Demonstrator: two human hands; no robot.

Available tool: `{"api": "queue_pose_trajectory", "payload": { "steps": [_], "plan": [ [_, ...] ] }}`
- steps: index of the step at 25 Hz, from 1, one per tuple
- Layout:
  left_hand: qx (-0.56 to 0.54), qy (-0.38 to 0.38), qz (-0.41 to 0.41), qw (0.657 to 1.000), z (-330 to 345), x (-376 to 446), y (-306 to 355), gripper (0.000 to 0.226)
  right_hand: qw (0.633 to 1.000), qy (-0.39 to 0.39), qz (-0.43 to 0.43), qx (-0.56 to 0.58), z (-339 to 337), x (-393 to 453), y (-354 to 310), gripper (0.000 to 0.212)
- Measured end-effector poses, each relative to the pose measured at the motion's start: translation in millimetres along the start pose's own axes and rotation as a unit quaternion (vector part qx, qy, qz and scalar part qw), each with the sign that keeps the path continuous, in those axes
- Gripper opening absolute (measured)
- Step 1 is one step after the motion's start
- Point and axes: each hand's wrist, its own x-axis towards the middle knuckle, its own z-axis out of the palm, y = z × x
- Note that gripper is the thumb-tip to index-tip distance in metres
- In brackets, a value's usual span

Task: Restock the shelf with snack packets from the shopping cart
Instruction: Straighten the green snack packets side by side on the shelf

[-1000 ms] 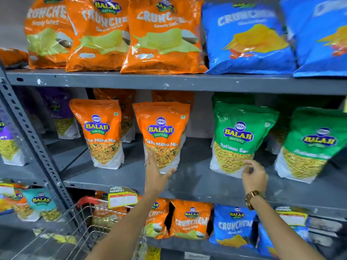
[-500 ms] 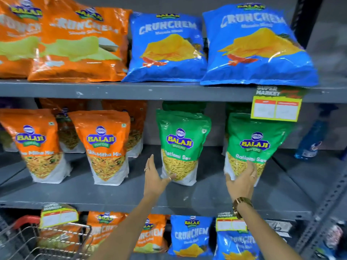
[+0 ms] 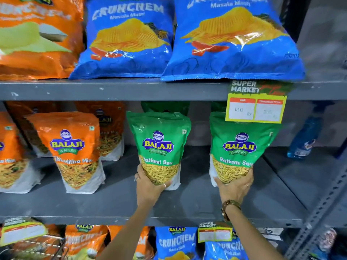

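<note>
Both hands have moved rightward from the orange packets: left hand (image 3: 148,186) now cups one green Ratlami Sev packet (image 3: 159,147), right hand (image 3: 234,184) its neighbour (image 3: 240,147). Judged: fronting stock on the middle shelf (image 3: 112,203), not drawing from the cart.

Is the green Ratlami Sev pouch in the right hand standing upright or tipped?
Upright: the right pouch stands on the middle shelf, label facing out, right hand cupping its base.

Grey metal shelf (image 3: 187,203), middle tier. Two green Ratlami Sev packets (image 3: 159,143) upright, one at each hand. Orange Tikha Mitha Mix packets (image 3: 73,147) left of the left hand (image 3: 148,186). Blue bottle (image 3: 304,141) far right of the right hand (image 3: 234,186).
</note>
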Motion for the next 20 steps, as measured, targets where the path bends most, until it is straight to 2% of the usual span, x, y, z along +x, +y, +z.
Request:
{"api": "queue_pose_trajectory", "payload": {
  "steps": [6,12,20],
  "plan": [
    [0.082,0.067,-0.030,0.994,16.8,-16.3,4.2,0.113,0.999,-0.030,-0.025,-0.014,-11.2,2.9,5.3,0.111],
    [0.106,0.073,-0.034,0.991,21.8,-21.2,5.0,0.113,0.997,-0.065,-0.029,-0.009,-26.2,2.1,9.1,0.113],
    [0.108,0.066,-0.040,0.991,22.5,-21.7,4.7,0.113,0.997,-0.071,-0.020,-0.015,-27.9,0.2,5.0,0.112]
  ]
}}
